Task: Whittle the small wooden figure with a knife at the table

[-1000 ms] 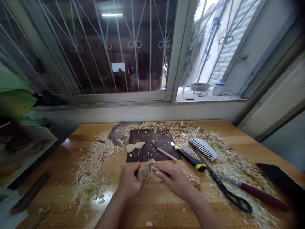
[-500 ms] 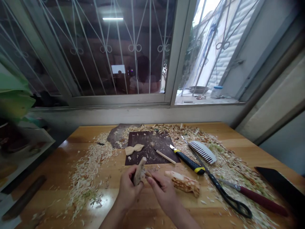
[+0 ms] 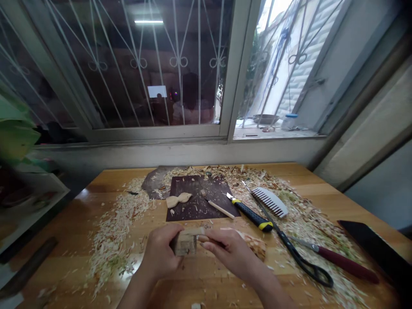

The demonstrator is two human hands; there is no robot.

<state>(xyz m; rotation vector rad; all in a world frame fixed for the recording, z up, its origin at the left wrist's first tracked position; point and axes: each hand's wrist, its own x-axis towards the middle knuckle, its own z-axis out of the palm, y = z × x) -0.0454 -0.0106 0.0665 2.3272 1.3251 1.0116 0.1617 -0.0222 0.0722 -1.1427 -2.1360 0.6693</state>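
Observation:
My left hand (image 3: 161, 251) is closed round the left end of a small carved wood block (image 3: 187, 241), raised above the table. My right hand (image 3: 230, 249) grips a thin wooden-handled tool (image 3: 209, 240), its tip against the right side of the block. Beyond my hands a dark mat (image 3: 189, 212) carries a bow-shaped wood piece (image 3: 179, 200), a slim pale-handled tool (image 3: 220, 209) and a small wood bit (image 3: 202, 193). Partly behind my right hand lies a rough piece of wood with brown patches (image 3: 256, 245).
On the right lie a yellow-and-black knife (image 3: 254, 216), a white comb (image 3: 270, 201), black-handled scissors (image 3: 299, 257), a red-handled knife (image 3: 344, 262) and a black flat object (image 3: 373, 246). Wood shavings (image 3: 112, 227) ring the wooden table (image 3: 74, 227). A dark stick (image 3: 30, 266) is at left.
The wood block has been turned from upright to lying sideways between my hands. My left hand has moved left, my right hand slightly right. The whole view has shifted a little.

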